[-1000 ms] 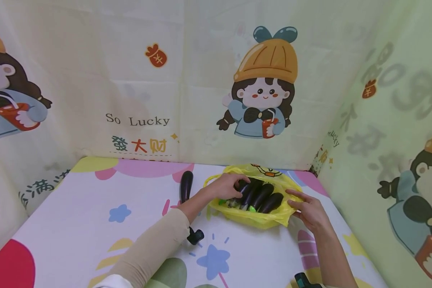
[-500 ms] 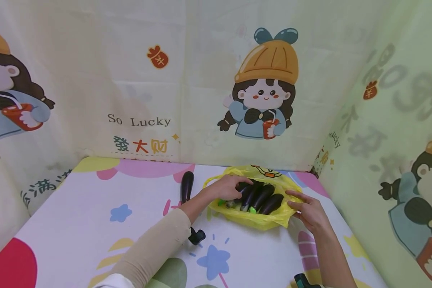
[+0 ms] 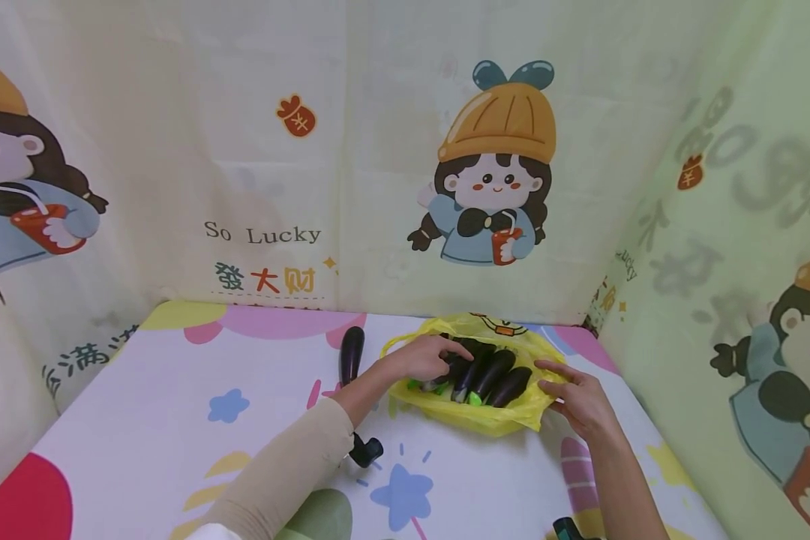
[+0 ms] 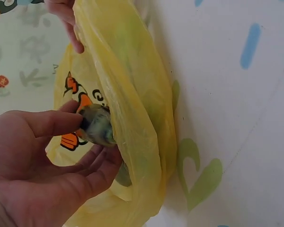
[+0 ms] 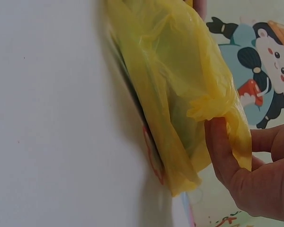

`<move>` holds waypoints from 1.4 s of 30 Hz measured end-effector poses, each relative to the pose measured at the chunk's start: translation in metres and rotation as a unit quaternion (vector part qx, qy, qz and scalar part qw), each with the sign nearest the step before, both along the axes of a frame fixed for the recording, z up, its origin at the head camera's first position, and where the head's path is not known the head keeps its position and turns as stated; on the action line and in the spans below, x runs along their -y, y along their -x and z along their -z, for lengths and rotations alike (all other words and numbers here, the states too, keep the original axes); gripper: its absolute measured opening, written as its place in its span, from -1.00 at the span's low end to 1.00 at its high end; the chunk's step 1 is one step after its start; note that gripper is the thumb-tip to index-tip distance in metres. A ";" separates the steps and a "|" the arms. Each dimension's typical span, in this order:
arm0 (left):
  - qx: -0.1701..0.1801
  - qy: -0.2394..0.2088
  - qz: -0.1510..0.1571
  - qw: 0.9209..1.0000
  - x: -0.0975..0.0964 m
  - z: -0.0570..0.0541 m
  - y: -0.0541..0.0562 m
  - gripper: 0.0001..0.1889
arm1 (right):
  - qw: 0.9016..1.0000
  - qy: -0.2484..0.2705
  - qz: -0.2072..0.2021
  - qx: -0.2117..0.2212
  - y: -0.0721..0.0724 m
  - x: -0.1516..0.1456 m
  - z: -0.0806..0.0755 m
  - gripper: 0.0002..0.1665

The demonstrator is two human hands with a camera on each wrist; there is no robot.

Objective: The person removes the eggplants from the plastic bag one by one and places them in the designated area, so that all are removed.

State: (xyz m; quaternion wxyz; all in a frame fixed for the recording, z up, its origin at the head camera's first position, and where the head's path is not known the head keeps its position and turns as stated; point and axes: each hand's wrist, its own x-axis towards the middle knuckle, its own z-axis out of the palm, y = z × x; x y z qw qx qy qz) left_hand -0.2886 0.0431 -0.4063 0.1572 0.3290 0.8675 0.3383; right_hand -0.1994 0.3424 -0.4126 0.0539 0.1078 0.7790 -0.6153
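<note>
A yellow plastic bag (image 3: 472, 424) lies open on the table with several dark purple eggplants (image 3: 511, 387) side by side in it. My left hand (image 3: 424, 360) reaches in at the bag's left side, index finger stretched over the eggplants. In the left wrist view, its thumb and fingers close around the mottled grey-green end of an eggplant (image 4: 98, 125); the bag hides the rest. On the right, my right hand (image 3: 583, 397) holds the bag's rim, and the right wrist view shows the crumpled yellow film (image 5: 210, 111) between fingers and thumb.
One loose eggplant (image 3: 352, 352) lies left of the bag, partly behind the left forearm. A black wrist camera (image 3: 366, 451) sits on the left wrist, another (image 3: 567, 529) by the right. Printed curtains (image 3: 378, 187) stand behind and beside the patterned table (image 3: 142, 427).
The left fingers have shifted slightly down and in over the leftmost eggplants. My right hand keeps its hold on the rim. The head view has tilted a little.
</note>
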 end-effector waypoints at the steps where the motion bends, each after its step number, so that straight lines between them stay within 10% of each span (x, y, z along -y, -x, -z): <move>1: 0.005 -0.009 0.002 1.000 0.001 0.000 -0.001 -0.39 | 1.000 -0.001 -0.002 -0.001 0.000 0.000 0.000 -0.36; 11: 0.081 -0.088 0.014 0.993 0.015 -0.005 -0.012 -0.44 | 1.000 0.011 -0.004 0.000 0.000 -0.001 0.000 -0.39; 29: 0.082 -0.101 0.056 0.990 0.044 -0.007 -0.049 -0.48 | 1.000 -0.012 -0.009 0.007 -0.001 0.004 -0.001 -0.36; 42: 0.094 -0.103 0.016 0.990 0.076 -0.013 -0.077 -0.49 | 1.000 -0.008 -0.009 0.005 -0.001 0.006 0.000 -0.38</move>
